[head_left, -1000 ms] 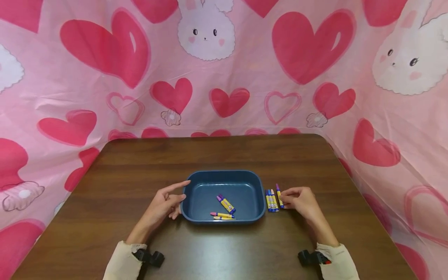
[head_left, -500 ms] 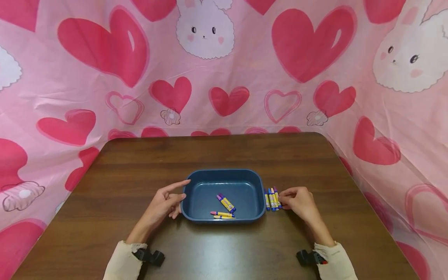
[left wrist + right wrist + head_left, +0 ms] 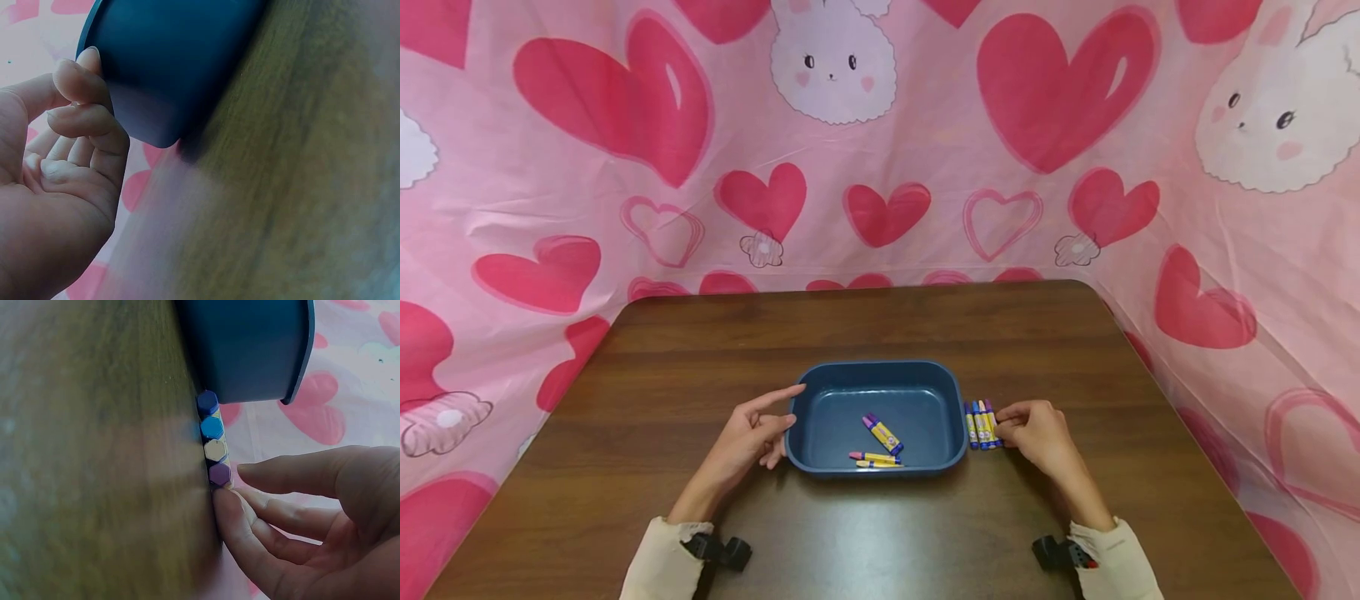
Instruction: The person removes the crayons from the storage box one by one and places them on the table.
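Note:
My left hand (image 3: pixel 748 427) touches the left side of a dark blue tray (image 3: pixel 880 363), its index finger stretched to the rim and the thumb just below. In the left wrist view, the other fingers curl beside the tray's outer wall (image 3: pixel 162 69). On the table just right of the tray, my right hand (image 3: pixel 1037 433) pinches a purple-tipped crayon (image 3: pixel 219 474) at the end of a short row. A cream crayon (image 3: pixel 215 450), a light blue crayon (image 3: pixel 212 427) and a dark blue crayon (image 3: pixel 207 404) lie tightly beside it, the dark blue one nearest the tray.
Inside the tray lie purple-tipped crayons (image 3: pixel 882 434) side by side, with a pink-tipped crayon (image 3: pixel 875 458) and a pale-tipped crayon (image 3: pixel 878 465) along the front wall. The brown wooden table (image 3: pixel 880 325) meets a pink heart-patterned cloth (image 3: pixel 951 150) behind and at both sides.
My right hand has slid the purple-tipped crayon left against the others, and the row now sits closer to the tray. My left hand keeps its place at the tray's side.

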### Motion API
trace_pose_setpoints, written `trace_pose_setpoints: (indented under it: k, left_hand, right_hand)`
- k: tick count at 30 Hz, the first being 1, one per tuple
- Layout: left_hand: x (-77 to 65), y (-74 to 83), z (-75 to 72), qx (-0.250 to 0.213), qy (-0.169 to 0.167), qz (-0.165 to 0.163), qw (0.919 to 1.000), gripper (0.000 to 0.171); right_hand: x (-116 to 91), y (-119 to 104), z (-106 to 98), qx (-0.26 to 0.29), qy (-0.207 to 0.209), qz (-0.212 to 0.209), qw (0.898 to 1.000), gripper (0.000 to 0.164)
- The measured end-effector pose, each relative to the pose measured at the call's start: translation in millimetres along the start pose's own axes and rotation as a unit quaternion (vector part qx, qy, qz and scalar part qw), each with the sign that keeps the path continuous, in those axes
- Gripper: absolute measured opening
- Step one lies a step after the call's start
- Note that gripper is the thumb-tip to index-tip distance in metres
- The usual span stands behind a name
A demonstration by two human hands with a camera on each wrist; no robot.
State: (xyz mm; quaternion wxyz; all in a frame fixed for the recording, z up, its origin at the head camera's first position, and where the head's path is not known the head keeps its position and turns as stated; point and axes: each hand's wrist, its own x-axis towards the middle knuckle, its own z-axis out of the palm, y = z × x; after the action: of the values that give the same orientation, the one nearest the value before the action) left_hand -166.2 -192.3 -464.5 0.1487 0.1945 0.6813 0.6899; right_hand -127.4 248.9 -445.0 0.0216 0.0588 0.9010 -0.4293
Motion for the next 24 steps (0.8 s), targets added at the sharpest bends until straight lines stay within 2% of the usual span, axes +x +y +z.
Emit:
trace_pose_setpoints:
  k: [4,12,19,24]
  left_hand:
    - [1.0,-1.2,0.1,0.002,-0.002,0.005,1.0000,0.050]
    - [0.7,-3.9,0.9,-0.005,-0.002,0.006,1.0000,0.050]
    - [-0.8,-0.2,-0.6,-0.004,-0.007,0.010,0.9999,0.049]
    - [-2.5,0.3,-1.7,-0.004,-0.001,0.004,1.0000,0.049]
  right_hand:
    - [-1,-1,-2,0.012,0.013,-0.007,1.000,0.014]
    - [-1,-9,-7,-0.014,0.075,-0.039,0.996,0.011]
    - [-5,-39,-8,-0.025,0.094,-0.084,0.992,0.011]
    - [-4,-65,0,-0.018,0.085,-0.134,0.987,0.009]
